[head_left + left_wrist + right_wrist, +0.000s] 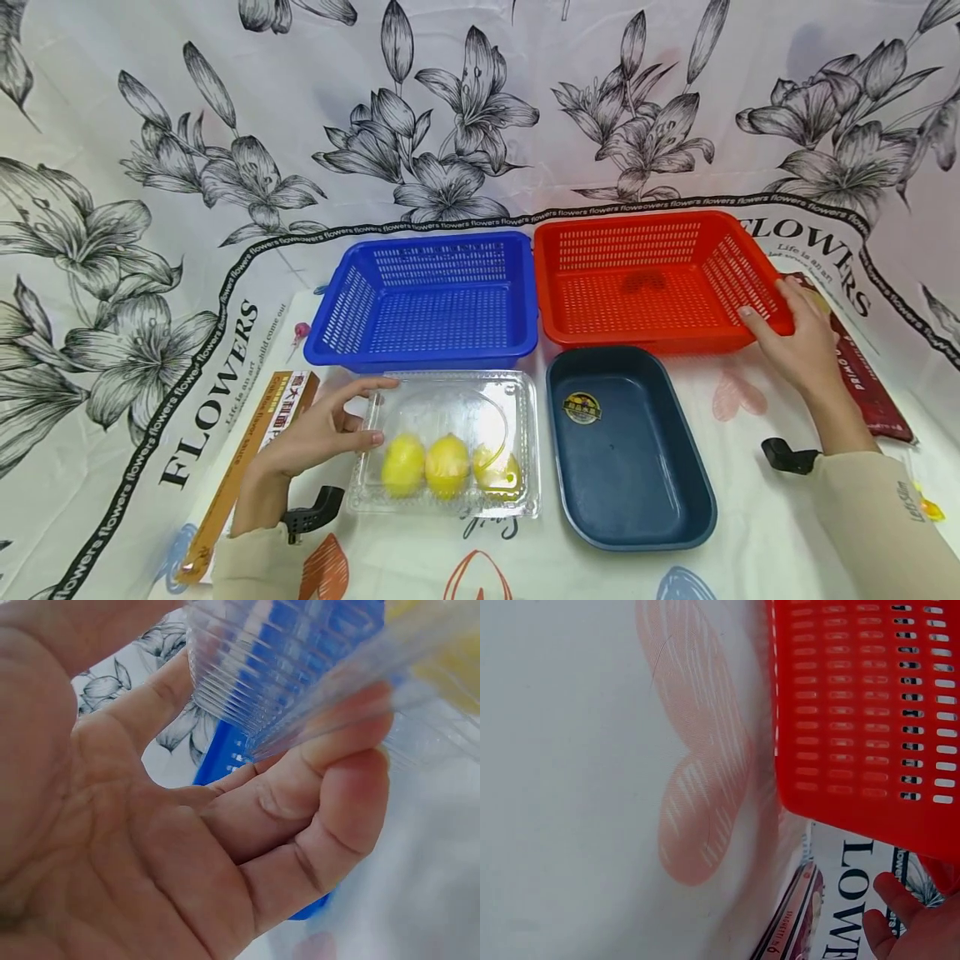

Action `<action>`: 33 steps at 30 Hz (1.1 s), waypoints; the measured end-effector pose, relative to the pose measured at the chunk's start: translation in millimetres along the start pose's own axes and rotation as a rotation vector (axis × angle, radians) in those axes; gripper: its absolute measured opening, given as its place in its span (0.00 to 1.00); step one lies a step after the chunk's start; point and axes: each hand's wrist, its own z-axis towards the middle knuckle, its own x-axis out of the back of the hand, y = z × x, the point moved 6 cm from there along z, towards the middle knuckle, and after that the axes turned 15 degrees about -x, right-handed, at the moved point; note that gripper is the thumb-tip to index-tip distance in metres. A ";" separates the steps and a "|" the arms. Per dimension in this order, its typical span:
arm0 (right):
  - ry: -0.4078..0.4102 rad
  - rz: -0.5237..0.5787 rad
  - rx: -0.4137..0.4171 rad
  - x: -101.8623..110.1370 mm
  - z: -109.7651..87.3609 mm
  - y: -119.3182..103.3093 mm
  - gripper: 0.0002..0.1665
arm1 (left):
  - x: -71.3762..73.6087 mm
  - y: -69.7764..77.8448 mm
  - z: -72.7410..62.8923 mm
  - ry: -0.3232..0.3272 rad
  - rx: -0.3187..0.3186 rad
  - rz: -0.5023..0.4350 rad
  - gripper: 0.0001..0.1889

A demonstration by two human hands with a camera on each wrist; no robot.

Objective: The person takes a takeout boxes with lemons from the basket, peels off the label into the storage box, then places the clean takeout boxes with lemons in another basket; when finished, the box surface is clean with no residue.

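While a white cloth [750, 517] printed with black lilies and the word FLOWERS covers the table and rises as a backdrop, a blue basket [427, 300], a red basket [652, 275] and a dark blue tray [626, 450] sit on it beside a clear plastic box [450, 442] holding three lemons [446, 465]. The left hand [318, 433] pinches the box's left edge; the right hand [798, 342] grasps the red basket's right rim. A long carton [247, 467] and a dark red packet [862, 375] lie partly hidden behind the arms, print unreadable.
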 end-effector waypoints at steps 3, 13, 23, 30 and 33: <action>-0.001 0.008 -0.002 0.0 -0.3 0.3 0.46 | 2.1 6.4 -2.1 -0.011 -0.017 0.012 0.38; 0.002 0.001 -0.006 0.9 -0.4 2.5 0.46 | 8.6 34.5 0.2 -0.051 -0.111 0.047 0.37; -0.006 0.012 -0.038 0.6 -0.7 3.5 0.46 | 11.4 69.1 41.2 -0.051 -0.156 0.025 0.39; 0.001 0.005 -0.040 -0.3 -0.2 3.7 0.45 | 12.0 84.3 80.7 -0.029 -0.157 0.031 0.38; 0.004 0.001 -0.041 -0.5 0.5 4.7 0.45 | 11.3 88.8 97.7 -0.026 -0.172 0.045 0.38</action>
